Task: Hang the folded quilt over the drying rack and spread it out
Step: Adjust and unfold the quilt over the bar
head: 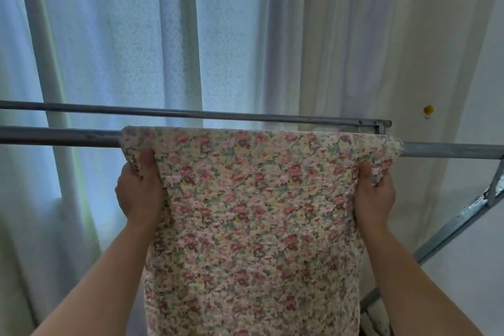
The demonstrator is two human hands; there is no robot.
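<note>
The flowery quilt (253,199) lies folded over the near bar of the drying rack (60,137). Most of it hangs down toward the person. The left hand (139,191) pinches the left edge, thumb on top and the other fingers hidden under the cloth. The right hand (375,194) pinches the right edge the same way. Both hands hold up high, just under the bar, so the quilt cannot slip off. I think holding both edges also lets the person pull the quilt wider. It is bunched at the right end of the bar, with bare bar on the left. A white curtain (136,35) hangs behind.
</note>
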